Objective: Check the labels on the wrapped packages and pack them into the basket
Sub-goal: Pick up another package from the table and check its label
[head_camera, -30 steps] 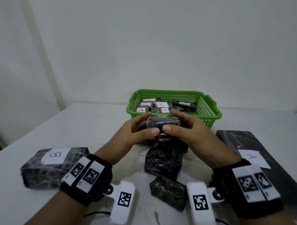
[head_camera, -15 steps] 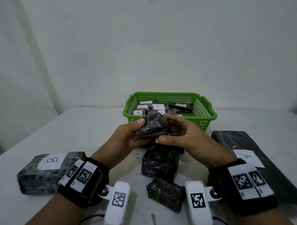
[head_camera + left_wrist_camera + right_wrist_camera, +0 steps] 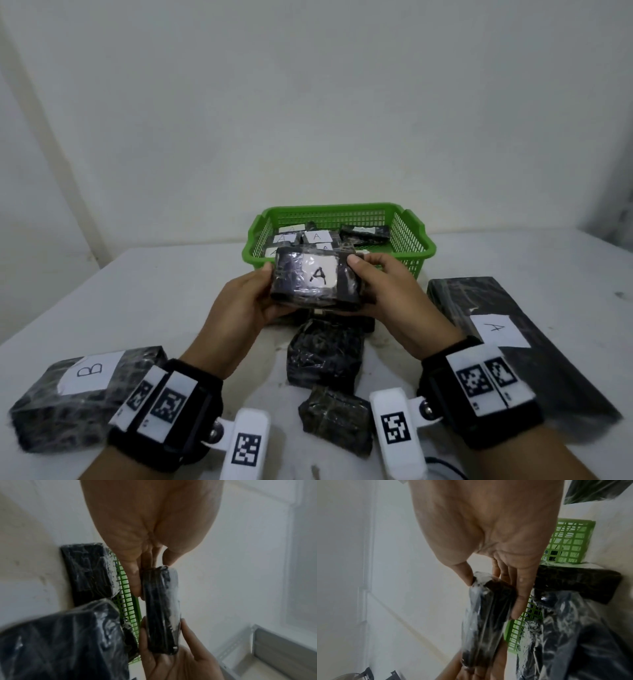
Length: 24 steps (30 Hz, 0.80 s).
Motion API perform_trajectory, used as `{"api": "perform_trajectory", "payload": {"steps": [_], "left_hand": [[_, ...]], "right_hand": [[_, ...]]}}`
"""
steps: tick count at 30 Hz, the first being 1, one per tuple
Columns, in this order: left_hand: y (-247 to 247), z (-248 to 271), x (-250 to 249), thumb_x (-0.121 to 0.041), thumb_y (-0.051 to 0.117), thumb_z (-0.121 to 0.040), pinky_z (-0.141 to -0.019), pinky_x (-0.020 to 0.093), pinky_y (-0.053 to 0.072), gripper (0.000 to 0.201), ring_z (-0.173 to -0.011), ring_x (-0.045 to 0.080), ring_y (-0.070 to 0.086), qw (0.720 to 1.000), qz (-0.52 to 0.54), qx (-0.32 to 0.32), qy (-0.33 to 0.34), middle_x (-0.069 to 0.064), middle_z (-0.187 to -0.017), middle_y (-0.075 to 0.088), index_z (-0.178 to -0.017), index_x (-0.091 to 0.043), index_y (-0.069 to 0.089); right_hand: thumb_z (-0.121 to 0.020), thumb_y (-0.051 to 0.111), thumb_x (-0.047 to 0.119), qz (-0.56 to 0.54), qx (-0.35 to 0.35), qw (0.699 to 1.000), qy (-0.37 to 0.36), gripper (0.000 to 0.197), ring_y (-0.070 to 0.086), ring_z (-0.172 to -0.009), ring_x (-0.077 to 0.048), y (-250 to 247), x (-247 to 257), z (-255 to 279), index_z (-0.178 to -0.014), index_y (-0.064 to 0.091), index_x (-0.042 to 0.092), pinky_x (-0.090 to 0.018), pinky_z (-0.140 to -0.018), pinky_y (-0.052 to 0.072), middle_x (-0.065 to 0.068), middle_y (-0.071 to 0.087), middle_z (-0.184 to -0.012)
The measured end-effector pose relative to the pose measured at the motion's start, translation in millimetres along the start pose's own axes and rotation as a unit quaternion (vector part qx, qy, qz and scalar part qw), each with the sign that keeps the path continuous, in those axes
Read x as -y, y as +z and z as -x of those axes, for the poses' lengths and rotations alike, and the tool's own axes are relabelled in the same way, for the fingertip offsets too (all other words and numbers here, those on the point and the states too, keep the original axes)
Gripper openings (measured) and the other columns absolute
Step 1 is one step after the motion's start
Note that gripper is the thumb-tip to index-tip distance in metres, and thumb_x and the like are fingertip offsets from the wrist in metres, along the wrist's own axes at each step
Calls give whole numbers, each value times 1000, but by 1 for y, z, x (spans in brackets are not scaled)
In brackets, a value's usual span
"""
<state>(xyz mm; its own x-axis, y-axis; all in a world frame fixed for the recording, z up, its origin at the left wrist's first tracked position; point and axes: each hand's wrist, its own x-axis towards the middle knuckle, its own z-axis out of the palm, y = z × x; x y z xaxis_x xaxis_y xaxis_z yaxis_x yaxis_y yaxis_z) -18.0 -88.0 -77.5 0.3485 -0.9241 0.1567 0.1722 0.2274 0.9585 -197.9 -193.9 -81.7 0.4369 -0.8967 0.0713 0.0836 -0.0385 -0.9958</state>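
While both hands grip it, the film-wrapped package (image 3: 317, 281) gleams; flat, rectangular.

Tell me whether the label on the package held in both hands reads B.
No: in the head view the held package, gripped by the left hand and right hand, shows a white label marked A.

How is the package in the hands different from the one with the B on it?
The held package shows an A label; the B package shows a B. The held package is up between the left hand and right hand; the B package lies on the table. Both are black and plastic-wrapped.
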Motion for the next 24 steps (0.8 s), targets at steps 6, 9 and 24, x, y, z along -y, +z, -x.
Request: {"api": "perform_trajectory", "payload": {"steps": [6,9,24], "left_hand": [[24,8,-5,-33,57,-99,-99,45,54,32,-104,23,74,990,-142,-7,23,5,-108,78,-114,-10,73],[39,3,-16,-31,57,-99,-86,36,56,30,-98,23,75,992,-130,-7,5,6,-103,79,-112,-8,74],[252,-76,-7,-18,71,-93,-50,30,56,32,-70,23,67,982,-82,115,-128,16,-91,68,-108,10,66]], "right_hand": [[-74,66,68,14,-18,1000,12,64,75,-106,-28,7,4,-1,-111,74,16,-57,-103,55,-4,79,-109],[-90,65,58,17,7,1000,20,52,75,-105,-27,-2,22,0,-106,77,11,-54,-98,58,-7,80,-109],[-103,63,24,41,-116,988,97,33,70,-87,-27,-215,106,29,-122,66,-3,-37,-68,65,-17,69,-107]]}}
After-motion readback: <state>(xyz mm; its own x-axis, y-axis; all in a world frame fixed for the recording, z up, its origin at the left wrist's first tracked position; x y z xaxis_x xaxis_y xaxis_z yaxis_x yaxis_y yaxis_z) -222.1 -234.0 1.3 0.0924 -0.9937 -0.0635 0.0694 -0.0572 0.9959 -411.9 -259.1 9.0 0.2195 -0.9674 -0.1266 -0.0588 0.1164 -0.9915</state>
